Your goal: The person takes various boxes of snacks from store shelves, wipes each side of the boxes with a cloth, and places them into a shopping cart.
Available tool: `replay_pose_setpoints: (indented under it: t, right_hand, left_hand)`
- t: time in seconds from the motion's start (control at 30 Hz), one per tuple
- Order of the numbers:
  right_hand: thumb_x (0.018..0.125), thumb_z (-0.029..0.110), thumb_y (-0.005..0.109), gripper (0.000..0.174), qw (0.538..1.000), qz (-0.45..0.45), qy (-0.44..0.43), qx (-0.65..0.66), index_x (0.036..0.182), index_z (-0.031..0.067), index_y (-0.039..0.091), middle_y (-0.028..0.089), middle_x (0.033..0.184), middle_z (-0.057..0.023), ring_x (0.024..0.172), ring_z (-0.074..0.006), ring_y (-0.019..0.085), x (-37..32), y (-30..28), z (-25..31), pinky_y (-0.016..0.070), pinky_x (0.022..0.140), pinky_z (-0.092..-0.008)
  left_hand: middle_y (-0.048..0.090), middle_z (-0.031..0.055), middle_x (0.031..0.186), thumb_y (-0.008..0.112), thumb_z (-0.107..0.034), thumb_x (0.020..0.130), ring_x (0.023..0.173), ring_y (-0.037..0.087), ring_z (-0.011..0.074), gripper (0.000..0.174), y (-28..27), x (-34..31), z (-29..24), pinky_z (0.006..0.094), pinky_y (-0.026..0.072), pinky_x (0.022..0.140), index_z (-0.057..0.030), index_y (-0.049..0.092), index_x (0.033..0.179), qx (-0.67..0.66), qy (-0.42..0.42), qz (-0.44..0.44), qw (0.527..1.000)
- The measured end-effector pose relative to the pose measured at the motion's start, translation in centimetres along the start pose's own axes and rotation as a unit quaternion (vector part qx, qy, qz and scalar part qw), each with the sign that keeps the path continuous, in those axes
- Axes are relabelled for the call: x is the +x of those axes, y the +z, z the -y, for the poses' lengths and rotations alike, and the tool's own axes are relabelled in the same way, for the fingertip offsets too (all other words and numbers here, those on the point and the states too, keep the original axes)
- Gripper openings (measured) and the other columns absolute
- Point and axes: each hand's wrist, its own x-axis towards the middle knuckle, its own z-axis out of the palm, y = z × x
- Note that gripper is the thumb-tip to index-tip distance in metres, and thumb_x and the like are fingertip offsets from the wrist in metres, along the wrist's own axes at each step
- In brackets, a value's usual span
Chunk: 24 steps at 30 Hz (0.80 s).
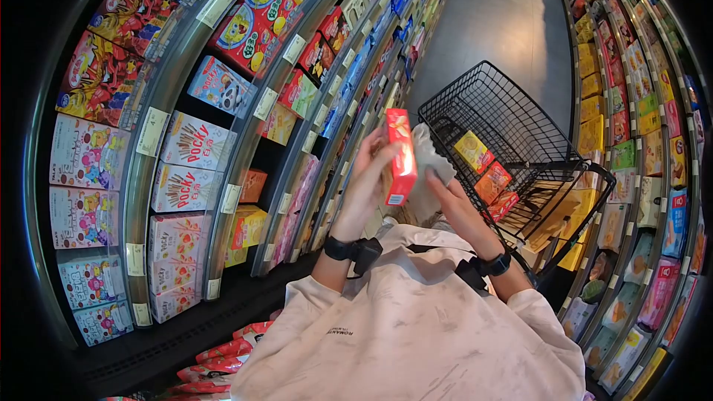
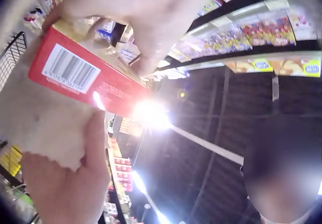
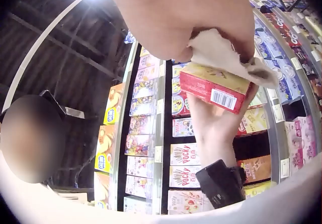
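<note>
In the head view, my left hand (image 1: pixel 366 174) grips a red box (image 1: pixel 401 156) upright in front of my body. A crumpled off-white cloth (image 1: pixel 425 182) lies along the box's right side, held by my right hand (image 1: pixel 454 206). The left wrist view shows the barcode end of the box, with my left fingers over its far side and the cloth (image 2: pixel 43 118) pinched under my right thumb. Seen from the right wrist, the box (image 3: pixel 214 85) has a gold-coloured face, and the cloth (image 3: pixel 221 55) hangs right at it from my right hand.
A black wire shopping cart (image 1: pixel 579 168) stands ahead to the right, with a yellow box (image 1: pixel 473 150) and orange-red boxes (image 1: pixel 492 182) inside. Shelves of snacks line both sides; Pocky boxes (image 1: pixel 197 141) are at the left. Red packages (image 1: pixel 223 353) lie low behind my left side.
</note>
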Motion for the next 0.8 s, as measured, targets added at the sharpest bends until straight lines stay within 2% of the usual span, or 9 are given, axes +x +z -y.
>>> replay_pose_setpoints:
  t: [0.13, 0.27, 0.37, 0.57, 0.63, 0.67, 0.7, 0.77, 0.8]
  right_hand:
    - [0.111, 0.024, 0.043, 0.054, 0.995, -0.003, -0.101, -0.017, 0.157, 0.0014, 0.029, 0.039, 0.156, -0.012, 0.144, -0.0218, 0.034, 1.9, -1.3, -2.0, 0.0265, 0.119, -0.0345]
    - [0.106, 0.007, 0.046, 0.056, 0.977, 0.0, -0.19, -0.094, 0.158, 0.0025, 0.028, 0.023, 0.166, -0.017, 0.153, -0.0291, 0.022, 2.9, -1.7, -1.4, 0.0189, 0.123, -0.0376]
    - [0.101, 0.001, 0.051, 0.06, 0.902, -0.001, -0.28, -0.328, 0.157, 0.0031, 0.03, 0.018, 0.167, -0.0211, 0.154, -0.0361, 0.019, 2.3, -1.4, -2.0, 0.0167, 0.124, -0.0405]
    - [0.098, -0.001, 0.05, 0.059, 0.894, 0.03, -0.288, -0.342, 0.154, 0.0008, 0.033, 0.019, 0.166, -0.0228, 0.154, -0.036, 0.021, 1.1, -0.1, -2.3, 0.0194, 0.124, -0.0423]
    - [0.104, 0.008, 0.048, 0.053, 0.957, 0.002, -0.224, -0.185, 0.154, -0.0008, 0.033, 0.031, 0.161, -0.0187, 0.15, -0.0276, 0.03, 1.2, -0.1, -2.6, 0.0236, 0.122, -0.0397]
    - [0.107, 0.016, 0.048, 0.054, 0.989, -0.003, -0.063, -0.136, 0.155, -0.0013, 0.031, 0.04, 0.156, -0.0142, 0.143, -0.0196, 0.037, 0.6, -0.7, -2.0, 0.0286, 0.119, -0.037]
    - [0.107, 0.016, 0.048, 0.054, 0.989, -0.003, -0.062, -0.135, 0.155, -0.0013, 0.031, 0.04, 0.156, -0.0142, 0.143, -0.0196, 0.037, 0.5, -0.8, -2.1, 0.0286, 0.119, -0.037]
    - [0.108, 0.025, 0.051, 0.057, 0.98, -0.051, 0.014, 0.19, 0.155, -0.0004, 0.031, 0.041, 0.155, -0.0123, 0.14, -0.0168, 0.041, 0.3, -0.9, -2.6, 0.034, 0.116, -0.0356]
    - [0.107, 0.028, 0.053, 0.059, 0.976, -0.076, -0.018, 0.203, 0.156, 0.0027, 0.032, 0.041, 0.155, -0.0098, 0.139, -0.0167, 0.043, 0.4, -1.0, -2.8, 0.0372, 0.114, -0.0352]
  left_hand:
    - [0.048, 0.0133, 0.145, 0.073, -0.031, 0.093, 0.134, 0.048, 0.0195, 0.078, 1.5, -0.9, 0.6, 0.035, 0.0383, 0.112, 0.0, 0.034, 0.153, 0.091, 0.047, 0.106, 0.989]
    - [0.047, 0.0111, 0.149, 0.07, -0.03, 0.096, 0.136, 0.046, 0.0169, 0.072, 1.7, -1.1, -0.1, 0.0337, 0.0347, 0.115, -0.0013, 0.036, 0.152, 0.129, 0.009, 0.16, 0.979]
    - [0.052, 0.0089, 0.144, 0.074, -0.024, 0.093, 0.132, 0.051, 0.0154, 0.071, 2.1, -1.1, 0.1, 0.0333, 0.0401, 0.111, -0.003, 0.038, 0.151, 0.123, 0.014, 0.143, 0.982]
    - [0.058, 0.0073, 0.138, 0.08, -0.014, 0.089, 0.124, 0.058, 0.0151, 0.067, 1.3, -0.6, 0.4, 0.0322, 0.0469, 0.105, -0.0043, 0.045, 0.145, 0.144, 0.063, 0.096, 0.983]
    - [0.063, 0.008, 0.128, 0.083, -0.015, 0.086, 0.115, 0.063, 0.0157, 0.066, 1.7, -0.7, 0.1, 0.0333, 0.0511, 0.099, -0.0034, 0.046, 0.14, 0.121, 0.104, 0.078, 0.984]
    - [0.064, 0.0094, 0.126, 0.083, -0.014, 0.086, 0.113, 0.065, 0.0159, 0.066, 1.7, -1.1, -0.4, 0.0329, 0.0527, 0.097, -0.0027, 0.046, 0.14, 0.108, 0.079, 0.062, 0.989]
    - [0.064, 0.0094, 0.126, 0.083, -0.014, 0.086, 0.113, 0.065, 0.0159, 0.066, 1.6, -1.2, -0.7, 0.0329, 0.0527, 0.097, -0.0027, 0.046, 0.14, 0.108, 0.078, 0.062, 0.989]
    - [0.064, 0.0104, 0.13, 0.079, -0.011, 0.089, 0.115, 0.064, 0.0161, 0.064, 1.3, -1.2, -1.3, 0.033, 0.0524, 0.098, -0.0025, 0.046, 0.143, 0.048, 0.009, 0.072, 0.996]
    - [0.064, 0.0111, 0.129, 0.077, -0.011, 0.091, 0.115, 0.063, 0.0154, 0.061, 0.7, -1.0, -1.4, 0.0322, 0.0521, 0.098, -0.0016, 0.046, 0.143, 0.098, -0.018, 0.07, 0.993]
